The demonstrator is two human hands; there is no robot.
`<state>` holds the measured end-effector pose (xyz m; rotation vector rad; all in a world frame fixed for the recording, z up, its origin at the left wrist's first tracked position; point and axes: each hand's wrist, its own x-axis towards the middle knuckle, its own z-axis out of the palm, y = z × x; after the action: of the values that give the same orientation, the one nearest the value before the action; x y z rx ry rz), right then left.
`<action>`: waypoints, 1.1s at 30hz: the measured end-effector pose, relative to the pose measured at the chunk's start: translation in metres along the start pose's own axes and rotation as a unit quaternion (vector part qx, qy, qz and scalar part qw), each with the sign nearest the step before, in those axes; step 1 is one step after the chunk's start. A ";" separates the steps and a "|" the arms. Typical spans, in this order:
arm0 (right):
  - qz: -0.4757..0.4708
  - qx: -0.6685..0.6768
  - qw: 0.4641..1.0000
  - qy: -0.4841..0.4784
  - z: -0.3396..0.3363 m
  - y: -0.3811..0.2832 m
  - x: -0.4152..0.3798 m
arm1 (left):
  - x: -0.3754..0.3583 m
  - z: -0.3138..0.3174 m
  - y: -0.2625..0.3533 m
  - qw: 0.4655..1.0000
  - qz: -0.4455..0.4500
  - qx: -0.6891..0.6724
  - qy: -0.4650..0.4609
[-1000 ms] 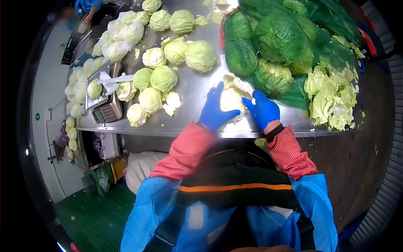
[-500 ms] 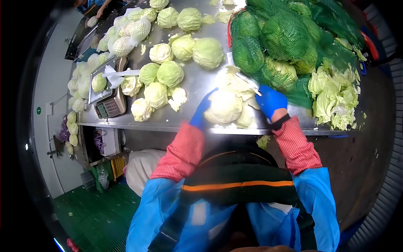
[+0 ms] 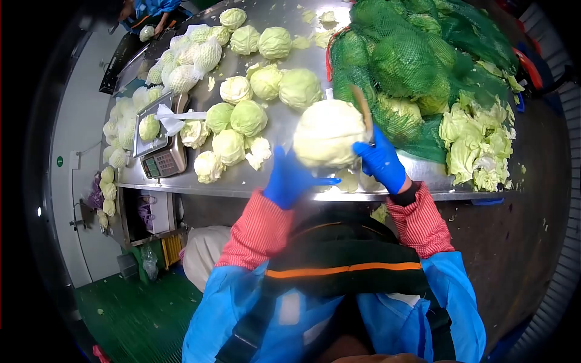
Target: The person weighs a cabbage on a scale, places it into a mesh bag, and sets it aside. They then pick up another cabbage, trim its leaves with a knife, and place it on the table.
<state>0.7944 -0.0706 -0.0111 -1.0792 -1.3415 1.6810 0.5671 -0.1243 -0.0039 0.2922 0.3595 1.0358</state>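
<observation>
A pale, trimmed cabbage (image 3: 330,134) is right in front of me over the near part of the metal table. My left hand (image 3: 289,176), in a blue glove, is at its lower left with fingers apart and thumb stretched out under it. On the other side, my right hand (image 3: 382,162), also gloved in blue, is closed around a knife (image 3: 362,109). The blade points away from me along the cabbage's right side, and the knuckles are close against the cabbage. Loose leaves (image 3: 348,180) lie below it, partly hidden.
Several cabbages (image 3: 248,118) sit left of centre, beside a digital scale (image 3: 160,154). Foam-netted cabbages (image 3: 206,55) are piled farther left. Green mesh sacks of cabbages (image 3: 402,60) fill the back right, with stripped leaves (image 3: 478,145) in front. Another person (image 3: 157,12) is at the far left.
The cabbage has come up and turned, showing a smooth pale side. My left hand has left its side and opened lower down. The knife blade has swung upright; loose leaves have dropped from the cabbage.
</observation>
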 end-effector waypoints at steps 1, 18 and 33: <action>0.055 0.119 0.991 -0.030 -0.006 0.008 0.006 | 0.000 -0.002 0.004 0.986 0.055 0.157 0.021; -0.152 -0.512 0.846 -0.008 0.012 0.027 -0.020 | 0.004 -0.092 -0.030 0.646 0.161 0.689 0.286; 0.109 -0.411 0.905 0.023 -0.024 0.046 0.028 | 0.004 -0.089 -0.043 0.620 0.183 0.702 0.298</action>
<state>0.8038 -0.0458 -0.0633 -1.7728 -2.0312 1.2042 0.5654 -0.1353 -0.1020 1.5055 1.8080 1.0176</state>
